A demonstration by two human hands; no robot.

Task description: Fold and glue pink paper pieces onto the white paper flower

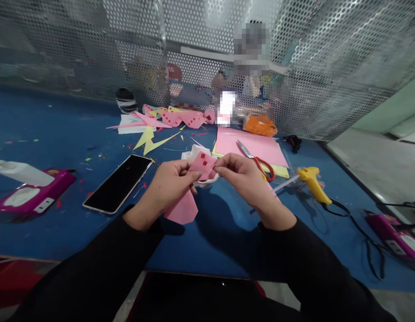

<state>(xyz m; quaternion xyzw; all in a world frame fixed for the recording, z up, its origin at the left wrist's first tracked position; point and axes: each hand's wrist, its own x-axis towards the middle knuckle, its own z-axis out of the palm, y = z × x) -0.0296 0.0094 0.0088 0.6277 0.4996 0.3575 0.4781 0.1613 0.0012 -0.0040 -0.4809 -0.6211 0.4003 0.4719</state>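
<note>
My left hand (172, 179) is closed on a pink felt-like piece (197, 166) with small red squares on its upper part. Its wide pink lower end (183, 210) hangs below that hand. Thumb and forefinger of my right hand (242, 176) pinch together at the right edge of the piece, where a small red square shows at the fingertips; the grip itself is partly hidden. Just behind the pink piece sits a white, cup-like thing (194, 152), mostly covered by it.
Red-handled scissors (265, 168) lie on pink and yellow sheets (252, 145). A yellow glue gun (313, 182) rests to the right, its cord near a purple power strip (393, 235). At left are a phone (118, 184) and another purple power strip (36, 197). A perforated metal screen (200, 36) stands behind.
</note>
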